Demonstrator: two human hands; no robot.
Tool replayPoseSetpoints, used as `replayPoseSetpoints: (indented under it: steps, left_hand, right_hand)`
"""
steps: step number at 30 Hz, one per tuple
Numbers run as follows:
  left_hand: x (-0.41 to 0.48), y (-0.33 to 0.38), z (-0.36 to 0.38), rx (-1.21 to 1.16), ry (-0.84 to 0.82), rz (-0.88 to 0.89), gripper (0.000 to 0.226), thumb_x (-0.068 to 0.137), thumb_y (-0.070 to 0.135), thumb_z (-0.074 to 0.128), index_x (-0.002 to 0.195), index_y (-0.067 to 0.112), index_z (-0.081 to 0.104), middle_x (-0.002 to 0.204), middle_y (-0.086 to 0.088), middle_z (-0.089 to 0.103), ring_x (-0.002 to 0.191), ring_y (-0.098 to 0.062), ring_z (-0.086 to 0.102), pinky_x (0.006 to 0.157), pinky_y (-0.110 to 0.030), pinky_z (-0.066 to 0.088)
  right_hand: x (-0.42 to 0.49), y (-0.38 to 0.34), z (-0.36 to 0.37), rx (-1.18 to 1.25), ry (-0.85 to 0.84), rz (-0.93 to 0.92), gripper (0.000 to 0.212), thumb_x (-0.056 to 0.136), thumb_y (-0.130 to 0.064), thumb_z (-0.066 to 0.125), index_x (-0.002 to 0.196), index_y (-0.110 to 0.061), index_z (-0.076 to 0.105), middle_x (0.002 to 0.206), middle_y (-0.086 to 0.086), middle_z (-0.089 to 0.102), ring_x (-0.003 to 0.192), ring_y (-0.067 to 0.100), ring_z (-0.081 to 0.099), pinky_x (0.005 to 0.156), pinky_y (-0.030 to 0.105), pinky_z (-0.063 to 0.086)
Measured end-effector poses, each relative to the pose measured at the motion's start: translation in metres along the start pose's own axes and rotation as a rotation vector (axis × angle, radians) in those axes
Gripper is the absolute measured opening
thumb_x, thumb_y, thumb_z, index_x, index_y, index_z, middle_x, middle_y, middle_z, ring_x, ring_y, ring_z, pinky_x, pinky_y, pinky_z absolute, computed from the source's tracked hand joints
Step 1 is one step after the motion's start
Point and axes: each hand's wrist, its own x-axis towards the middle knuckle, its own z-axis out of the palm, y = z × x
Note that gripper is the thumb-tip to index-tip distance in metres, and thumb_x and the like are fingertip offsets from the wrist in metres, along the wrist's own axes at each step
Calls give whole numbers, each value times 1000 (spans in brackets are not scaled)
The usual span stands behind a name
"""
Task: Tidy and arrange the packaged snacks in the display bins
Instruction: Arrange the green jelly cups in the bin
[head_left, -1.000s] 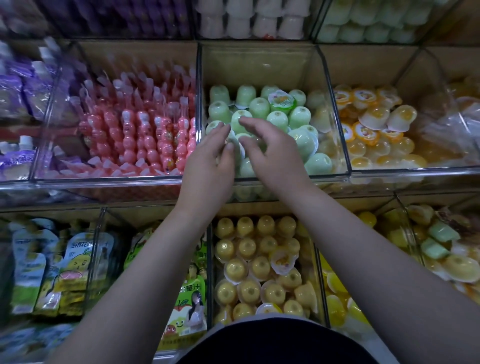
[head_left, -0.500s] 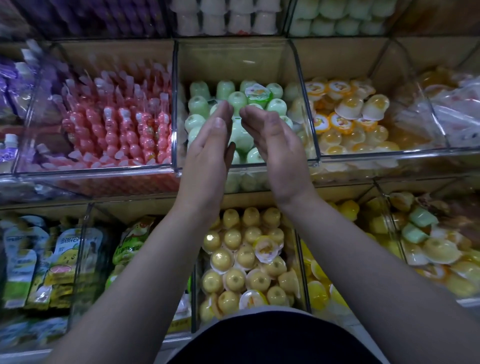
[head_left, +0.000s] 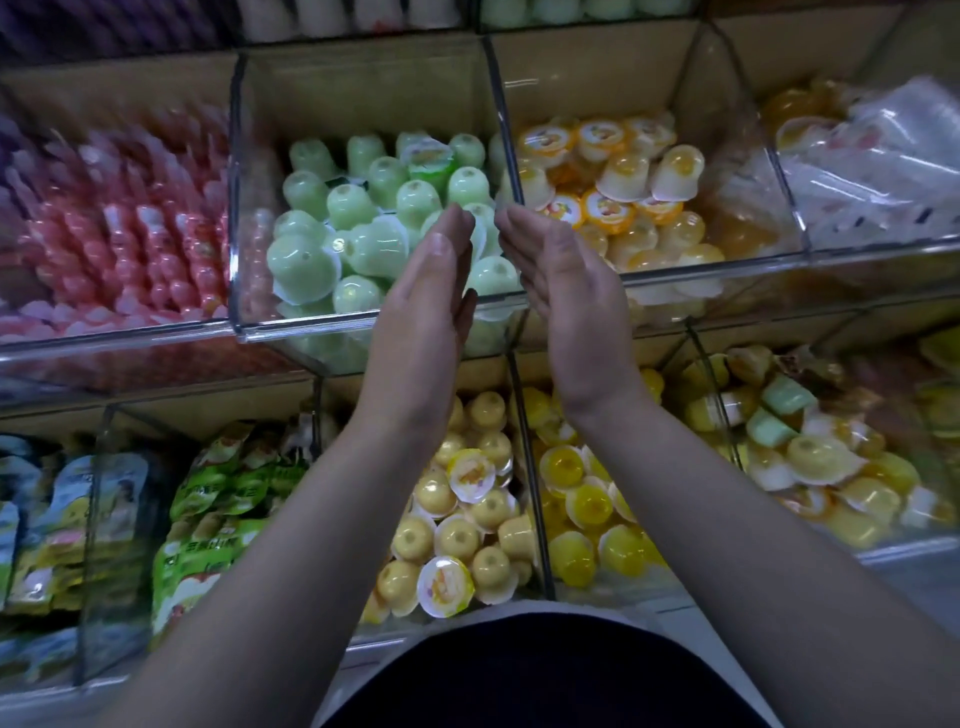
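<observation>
Currently, left hand and right hand are hovering empty over the front of the clear bin of green jelly cups.
Palms are facing each other with a narrow gap between them. Fingers of both hands are lying straight and close together, gripping nothing; whether any is touching a cup cannot be told. Green jelly cups are sitting heaped in the middle upper bin, just beside orange-lidded cups. Yellow cups are filling the bin below the wrists.
</observation>
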Motion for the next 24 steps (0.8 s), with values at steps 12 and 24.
replayPoseSetpoints:
  steps: [12,24]
  left_hand:
    - [7,-31,86,-4,-81,-58,63,90,48,27,147,24,36,139,19,47,130,7,42,102,-20,36]
    - [14,-65,164,-28,-136,-140,51,90,49,28,133,31,47,130,21,56,128,6,46,103,-22,36]
  right_hand:
    - [-10,-2,-93,11,127,40,44,94,-38,36,126,-15,56,127,0,62,122,6,56,100,16,43]
    - [-8,9,-179,-2,185,15,35,89,-46,43,111,-26,61,118,-3,66,120,12,59,103,26,44]
